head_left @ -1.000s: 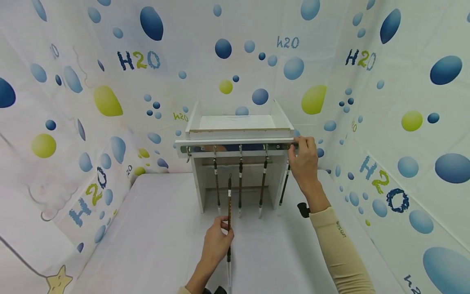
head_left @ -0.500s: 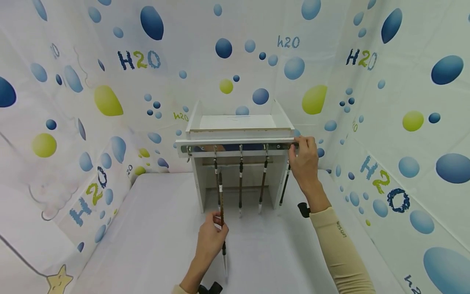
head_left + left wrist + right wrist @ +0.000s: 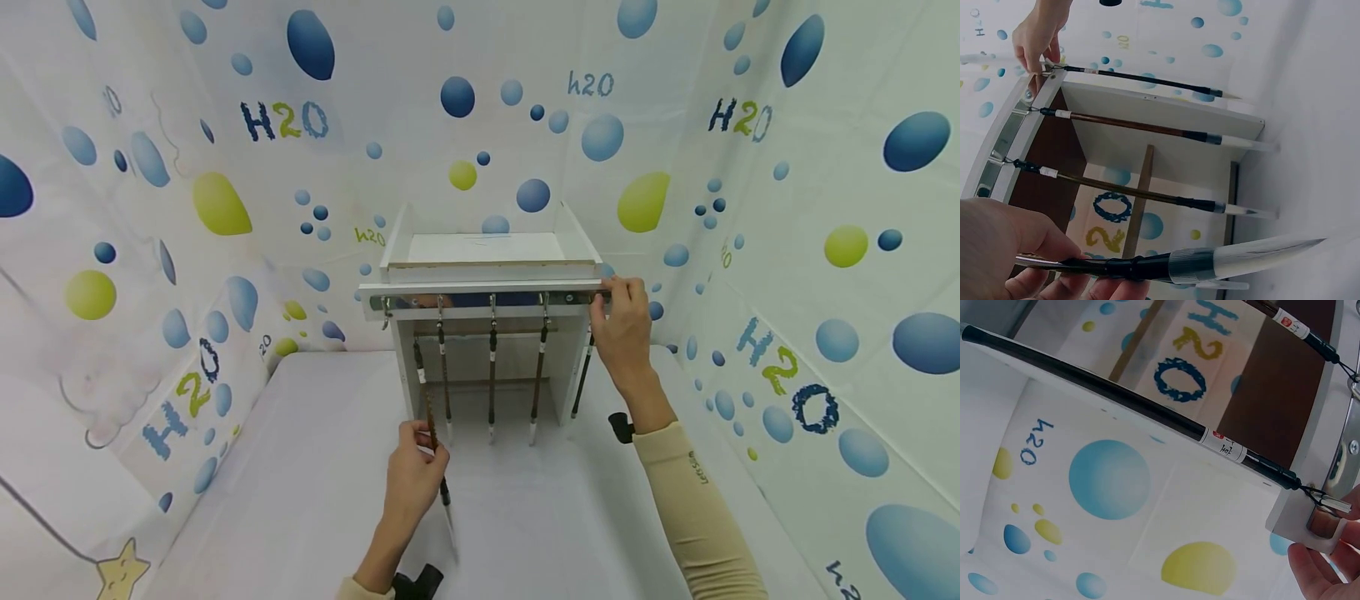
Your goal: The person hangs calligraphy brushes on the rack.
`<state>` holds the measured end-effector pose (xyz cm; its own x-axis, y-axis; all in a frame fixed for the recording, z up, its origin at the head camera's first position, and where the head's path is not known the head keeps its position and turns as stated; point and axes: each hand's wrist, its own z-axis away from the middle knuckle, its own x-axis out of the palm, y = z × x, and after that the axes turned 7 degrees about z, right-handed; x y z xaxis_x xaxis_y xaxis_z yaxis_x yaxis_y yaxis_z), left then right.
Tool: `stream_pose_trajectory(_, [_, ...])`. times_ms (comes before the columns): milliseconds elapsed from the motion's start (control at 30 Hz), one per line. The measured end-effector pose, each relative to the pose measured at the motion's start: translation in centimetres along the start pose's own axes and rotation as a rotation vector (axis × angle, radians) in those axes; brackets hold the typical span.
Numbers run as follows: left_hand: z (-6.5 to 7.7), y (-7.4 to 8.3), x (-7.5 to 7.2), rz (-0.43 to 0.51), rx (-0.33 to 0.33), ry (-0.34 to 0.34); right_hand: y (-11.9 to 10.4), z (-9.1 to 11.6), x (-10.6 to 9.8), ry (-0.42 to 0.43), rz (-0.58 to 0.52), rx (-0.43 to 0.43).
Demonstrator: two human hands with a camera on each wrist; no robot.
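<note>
In the head view my left hand (image 3: pixel 414 471) pinches a calligraphy brush (image 3: pixel 424 396) by its brown handle, tip down and top leaning left. Its white bristle end (image 3: pixel 1266 256) shows large in the left wrist view. The brush's top end stands just below the leftmost hook (image 3: pixel 386 310), which holds nothing. My right hand (image 3: pixel 626 329) grips the right end of the hook rail (image 3: pixel 517 300) along the white rack's front. Several more brushes (image 3: pixel 492 383) hang from the other hooks. The rightmost brush (image 3: pixel 1141 406) hangs beside my right fingers, its loop over a hook.
The white rack (image 3: pixel 408 392) stands on a white-covered table (image 3: pixel 330 450), with an open tray-like top (image 3: pixel 487 248) above the rail. Walls printed with blue and green dots and "H2O" (image 3: pixel 285 123) enclose the table at the back and sides.
My left hand has carried the brush leftward, from in front of the rack's middle to below the leftmost hook, and the brush now tilts left. My right hand stays on the rail's end.
</note>
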<state>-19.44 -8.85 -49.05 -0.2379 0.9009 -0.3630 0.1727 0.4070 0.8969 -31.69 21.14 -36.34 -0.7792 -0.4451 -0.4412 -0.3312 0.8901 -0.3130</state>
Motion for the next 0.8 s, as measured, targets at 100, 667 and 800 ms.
stream_pose_trajectory(100, [-0.2, 0.1, -0.4, 0.009, 0.0, 0.023, 0.0, 0.0, 0.0, 0.007, 0.0, -0.004])
stream_pose_trajectory(667, [-0.9, 0.2, -1.6, 0.015, -0.041, 0.086, 0.1, 0.0, 0.1, 0.03, -0.001, -0.014])
stream_pose_trajectory(800, [-1.0, 0.2, -1.8, 0.023, -0.051, 0.093, 0.1, 0.0, 0.1, 0.026, 0.003, -0.012])
